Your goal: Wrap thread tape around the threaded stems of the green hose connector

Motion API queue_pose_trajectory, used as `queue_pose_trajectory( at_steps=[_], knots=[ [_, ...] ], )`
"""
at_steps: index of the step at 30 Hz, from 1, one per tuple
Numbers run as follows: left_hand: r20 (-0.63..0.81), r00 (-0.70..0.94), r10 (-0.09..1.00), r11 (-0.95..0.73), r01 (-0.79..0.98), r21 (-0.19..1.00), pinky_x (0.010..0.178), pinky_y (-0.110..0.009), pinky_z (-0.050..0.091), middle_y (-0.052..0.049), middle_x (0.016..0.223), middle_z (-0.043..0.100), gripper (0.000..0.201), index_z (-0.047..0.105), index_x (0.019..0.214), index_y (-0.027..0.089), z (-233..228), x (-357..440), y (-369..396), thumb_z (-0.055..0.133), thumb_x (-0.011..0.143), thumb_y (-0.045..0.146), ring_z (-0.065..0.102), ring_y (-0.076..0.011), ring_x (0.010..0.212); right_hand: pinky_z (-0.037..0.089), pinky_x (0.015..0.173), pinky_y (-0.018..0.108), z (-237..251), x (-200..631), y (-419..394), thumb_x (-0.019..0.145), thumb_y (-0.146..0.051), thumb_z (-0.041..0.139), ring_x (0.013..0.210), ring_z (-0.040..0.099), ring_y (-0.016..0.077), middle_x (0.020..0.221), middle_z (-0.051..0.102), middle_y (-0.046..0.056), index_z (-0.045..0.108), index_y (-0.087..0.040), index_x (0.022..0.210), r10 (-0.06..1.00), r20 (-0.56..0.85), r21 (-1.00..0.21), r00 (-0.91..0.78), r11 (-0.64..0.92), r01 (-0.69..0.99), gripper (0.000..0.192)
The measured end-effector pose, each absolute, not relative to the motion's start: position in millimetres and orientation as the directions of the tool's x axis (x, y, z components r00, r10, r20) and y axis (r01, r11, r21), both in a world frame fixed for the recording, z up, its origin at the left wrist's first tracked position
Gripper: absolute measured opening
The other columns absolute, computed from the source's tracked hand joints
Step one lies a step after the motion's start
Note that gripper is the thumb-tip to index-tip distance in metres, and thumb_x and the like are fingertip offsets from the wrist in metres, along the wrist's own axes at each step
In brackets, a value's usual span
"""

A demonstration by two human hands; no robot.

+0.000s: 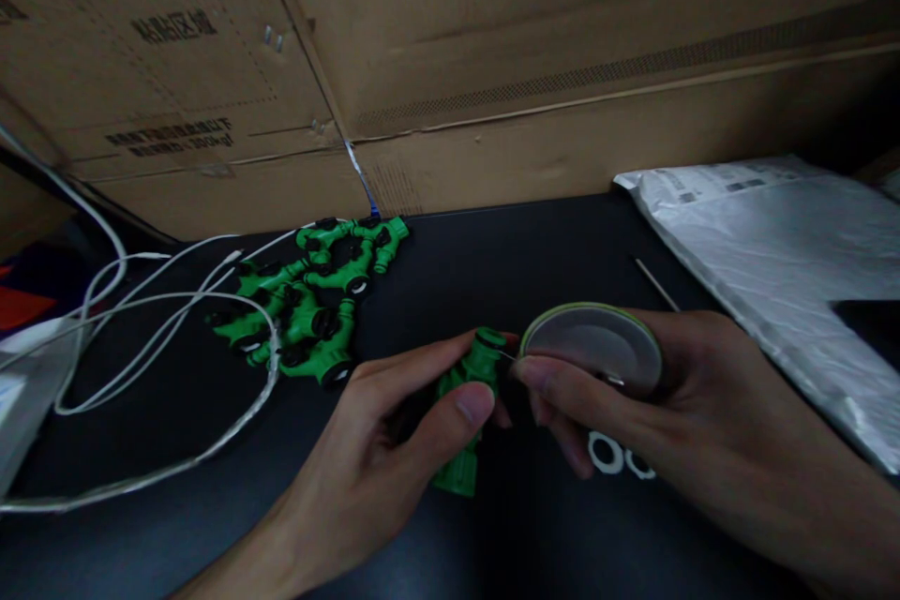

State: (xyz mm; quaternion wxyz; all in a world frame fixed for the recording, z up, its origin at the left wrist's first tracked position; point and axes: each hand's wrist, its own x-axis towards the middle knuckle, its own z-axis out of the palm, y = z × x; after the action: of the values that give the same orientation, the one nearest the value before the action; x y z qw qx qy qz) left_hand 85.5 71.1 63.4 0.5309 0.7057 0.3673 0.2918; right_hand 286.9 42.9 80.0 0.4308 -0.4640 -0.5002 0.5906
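My left hand (404,436) is closed around a green plastic hose splitter (458,476), thumb on top and its ribbed upper outlet poking out between the fingers. Just to the right, my right hand (625,412) grips a round, flat spool (580,342) with a pale grey face and a yellow-green rim. A thin pale strand runs across the small gap from the splitter's neck to my right fingertips; its exact kind is too fine to make out. Partly under my right hand lie white rings (606,453) that look like washers. Fingers hide the splitter's middle.
Several green splitters with black valves (309,323) lie piled at left behind my left hand. White cables (211,459) loop across the left side. A thin rod (657,284) and a white plastic mailer (766,244) lie at right. Cardboard boxes (492,37) wall the back.
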Motion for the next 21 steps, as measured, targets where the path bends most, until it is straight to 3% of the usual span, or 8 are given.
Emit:
queue_pose_trajectory(
  at_steps=[21],
  knots=[
    [0.057,0.5,0.864,-0.246,0.319,0.915,0.063,-0.022,0.05,0.001,0.074,0.072,0.02,0.081,0.104,0.024,59.9,84.9,69.9,0.064,0.097,0.032,0.065,-0.0148,0.065,0.047,0.045,0.015,80.0,281.4,43.5,0.082,-0.033,0.082,0.049,0.055,0.0099,0.053,0.06,-0.002,0.064,-0.02,0.059,0.985,-0.089,-0.996,-0.148,-0.088,0.016,0.032]
  ],
)
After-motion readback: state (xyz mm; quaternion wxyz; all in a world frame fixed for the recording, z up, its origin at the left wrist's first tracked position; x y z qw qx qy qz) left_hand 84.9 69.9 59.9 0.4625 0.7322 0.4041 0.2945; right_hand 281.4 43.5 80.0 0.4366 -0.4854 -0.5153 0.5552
